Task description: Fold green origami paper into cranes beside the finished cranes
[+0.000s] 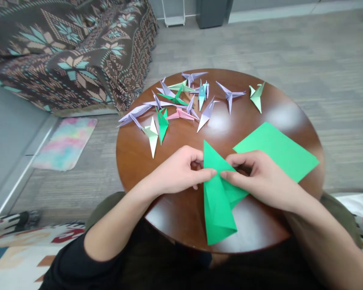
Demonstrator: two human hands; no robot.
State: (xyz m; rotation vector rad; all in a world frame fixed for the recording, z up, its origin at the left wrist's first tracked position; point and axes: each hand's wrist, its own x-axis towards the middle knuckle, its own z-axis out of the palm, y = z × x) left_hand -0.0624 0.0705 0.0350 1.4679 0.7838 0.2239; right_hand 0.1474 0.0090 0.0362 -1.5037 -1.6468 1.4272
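A partly folded sheet of green origami paper (pixel 219 201) is held up over the near side of the round table. My left hand (pixel 189 169) pinches its left edge, thumb on the front and fingers behind. From the right, my right hand (pixel 254 171) grips the same paper, its thumb tip close to the left thumb. Creases run through the paper, and a flap spreads toward the lower right. A flat green sheet (pixel 278 151) lies on the table, partly behind my right hand. The fingers behind the folded paper are partly hidden.
Several folded paper cranes lie on the far left of the brown table (pixel 181 221), among them a pink crane (pixel 181 114). A pale green crane (pixel 256 96) sits apart at the far right. A sofa with a patterned cover (pixel 78 60) stands beyond, at the left.
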